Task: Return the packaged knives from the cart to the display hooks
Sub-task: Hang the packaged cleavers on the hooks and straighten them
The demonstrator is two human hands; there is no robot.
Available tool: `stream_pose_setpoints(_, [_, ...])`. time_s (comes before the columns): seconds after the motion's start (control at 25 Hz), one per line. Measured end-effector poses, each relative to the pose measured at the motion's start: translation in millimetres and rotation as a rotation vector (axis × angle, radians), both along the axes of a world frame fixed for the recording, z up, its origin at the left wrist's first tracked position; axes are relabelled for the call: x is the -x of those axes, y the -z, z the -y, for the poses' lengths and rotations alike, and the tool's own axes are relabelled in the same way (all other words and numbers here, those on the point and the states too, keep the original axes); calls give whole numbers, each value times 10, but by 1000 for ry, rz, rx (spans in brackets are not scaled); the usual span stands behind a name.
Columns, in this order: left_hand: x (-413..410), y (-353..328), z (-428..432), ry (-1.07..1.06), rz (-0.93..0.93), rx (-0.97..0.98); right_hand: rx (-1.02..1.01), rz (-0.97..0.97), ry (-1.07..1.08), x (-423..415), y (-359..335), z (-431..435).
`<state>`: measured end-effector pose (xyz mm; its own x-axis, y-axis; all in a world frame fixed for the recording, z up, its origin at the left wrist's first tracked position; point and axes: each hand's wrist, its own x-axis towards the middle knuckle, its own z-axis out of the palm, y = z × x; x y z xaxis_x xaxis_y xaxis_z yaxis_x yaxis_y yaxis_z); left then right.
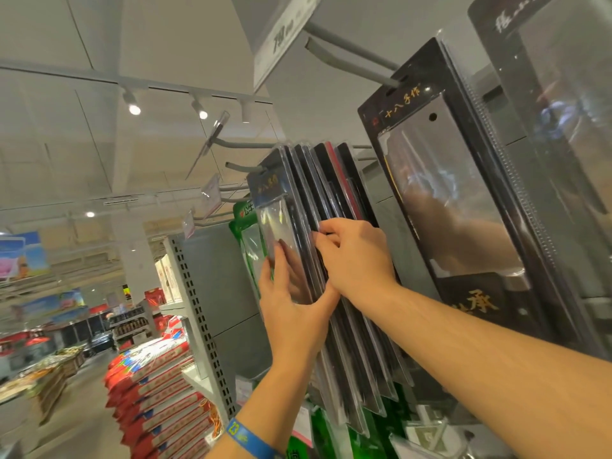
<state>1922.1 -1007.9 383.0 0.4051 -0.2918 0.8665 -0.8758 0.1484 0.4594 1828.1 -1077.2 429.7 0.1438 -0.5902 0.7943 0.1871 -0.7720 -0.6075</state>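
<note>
Your right hand: fingers curled, pinching the packaged knives by their edges, likely to square the stack.
Your left hand: flat, steadying the front pack.
Display hook: carries the stack.

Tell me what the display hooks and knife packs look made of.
The display hooks look like painted metal, matte grey: thin rigid rods bearing hung packs. The knife packs seem clear glossy plastic over black printed card: their fronts show reflections.
</note>
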Motion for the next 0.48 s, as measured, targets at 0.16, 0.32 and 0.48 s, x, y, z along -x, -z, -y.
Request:
stream_pose_setpoints(0.16, [-19, 15, 7, -3, -1, 17, 0, -24, -26, 7, 15, 26])
stream_pose_setpoints(0.32, [-19, 68, -34, 22, -7, 12, 50, 11, -6, 117, 96, -15])
stream_pose_setpoints(0.48, [46, 196, -169, 99, -34, 50, 76, 204, 65, 435, 216, -27])
